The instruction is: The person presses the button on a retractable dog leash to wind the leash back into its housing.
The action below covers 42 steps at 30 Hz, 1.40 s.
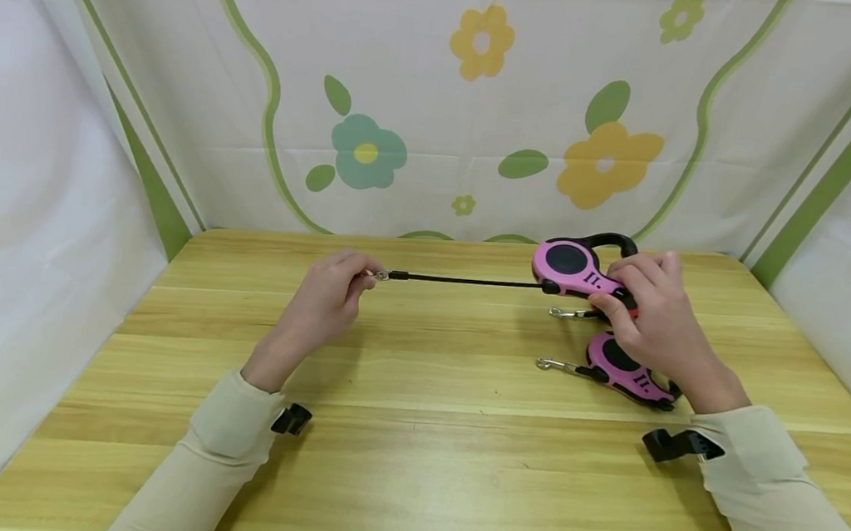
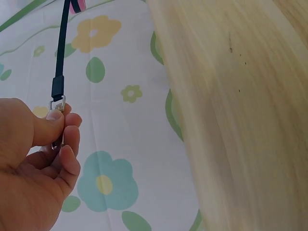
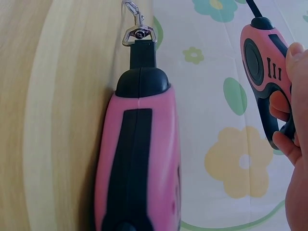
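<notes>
My right hand (image 1: pixel 655 308) grips a pink and black retractable dog leash (image 1: pixel 567 258) by its handle, raised above the table. Its black strap runs taut to the left. At the strap's end my left hand (image 1: pixel 329 295) pinches the metal clip (image 2: pixel 57 107) between thumb and fingers. Below the right hand, a second pink leash (image 1: pixel 616 360) lies on the table with its silver clip (image 1: pixel 554 365) pointing left. Another silver clip (image 1: pixel 563 313) shows under the held leash; the body behind it is mostly hidden. A pink leash (image 3: pixel 139 159) fills the near part of the right wrist view.
The wooden table (image 1: pixel 417 465) stretches under both forearms. A white curtain with printed flowers (image 1: pixel 425 74) hangs at its back edge, and white cloth (image 1: pixel 52 144) closes the sides. Black wrist mounts (image 1: pixel 292 419) sit at both cuffs.
</notes>
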Tool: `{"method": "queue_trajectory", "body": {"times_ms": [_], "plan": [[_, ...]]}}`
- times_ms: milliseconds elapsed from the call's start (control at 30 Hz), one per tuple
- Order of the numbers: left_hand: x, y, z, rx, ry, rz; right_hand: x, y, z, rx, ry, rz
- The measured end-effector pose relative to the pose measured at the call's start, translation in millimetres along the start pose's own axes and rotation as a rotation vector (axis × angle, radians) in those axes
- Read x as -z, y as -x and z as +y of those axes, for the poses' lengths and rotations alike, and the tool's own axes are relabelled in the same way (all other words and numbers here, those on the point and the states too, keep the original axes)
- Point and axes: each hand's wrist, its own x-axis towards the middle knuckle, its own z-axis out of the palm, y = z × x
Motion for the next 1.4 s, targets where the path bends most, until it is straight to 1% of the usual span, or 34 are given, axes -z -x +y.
{"method": "queue_trajectory", "body": {"times_ms": [67, 267, 533, 667, 767, 900, 1100, 1300, 1400], "plan": [[0.0, 0.3, 0.1, -0.001, 0.001, -0.003, -0.7, -0.5, -0.6, 0.003, -0.006, 0.012], [0.1, 0.2, 1.3, -0.008, -0.007, -0.01, -0.2, -0.6, -1.0, 0.001, -0.006, -0.001], [0.4, -0.4, 3.2, 0.015, 0.02, -0.012, 0.2, 0.5, 1.2, -0.003, 0.005, -0.017], [1.2, -0.9, 3.6, 0.005, 0.023, -0.004, -0.5, 0.4, 0.8, -0.001, 0.001, -0.008], [1.1, -1.0, 3.4, 0.001, 0.023, -0.002, -1.8, -0.1, 0.3, 0.003, -0.01, 0.013], [0.8, -0.8, 3.9, 0.004, 0.031, -0.001, -2.1, 0.3, 1.0, 0.003, -0.008, 0.011], [-0.1, -0.6, 3.9, -0.001, 0.032, 0.0, -0.5, 1.0, 1.5, -0.005, 0.008, -0.028], [-1.2, -0.7, 2.7, -0.008, 0.019, -0.001, -1.5, -0.1, 0.7, -0.002, -0.002, -0.005], [-1.4, -1.2, 3.5, -0.006, 0.017, -0.007, -0.3, 0.3, 1.0, -0.007, 0.001, -0.014]]}}
